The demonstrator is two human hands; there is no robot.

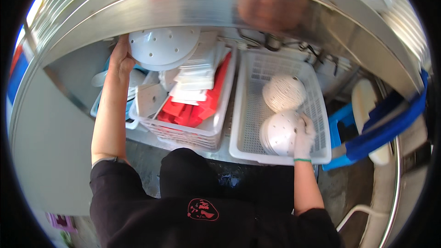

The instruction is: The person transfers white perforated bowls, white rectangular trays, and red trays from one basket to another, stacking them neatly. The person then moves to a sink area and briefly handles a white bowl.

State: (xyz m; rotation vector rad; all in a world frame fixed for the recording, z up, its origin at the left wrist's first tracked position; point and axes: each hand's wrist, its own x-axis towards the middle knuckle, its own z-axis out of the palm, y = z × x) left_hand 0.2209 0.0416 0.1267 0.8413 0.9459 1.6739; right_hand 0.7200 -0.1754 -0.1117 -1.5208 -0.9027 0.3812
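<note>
At the upper left, my bare left hand (pixel 122 55) grips the rim of a large white perforated plate (pixel 163 46), with another round piece just under it. My right hand (pixel 304 132), in a pale glove with a green cuff, is on a stack of small white perforated bowls (pixel 280 134) in the right plastic basket (pixel 237 141). Above that stack in the same basket lies another stack of round pieces (pixel 284 93). The left hand's fingertips are partly hidden behind the plate.
A left plastic basket (pixel 215 132) holds white rectangular trays (pixel 198 72) and red pieces (pixel 189 113). Further left is a blue-and-white container (pixel 94 105) with dishes. A steel shelf edge (pixel 206 3) crosses overhead. A blue stool (pixel 341 120) stands at the right.
</note>
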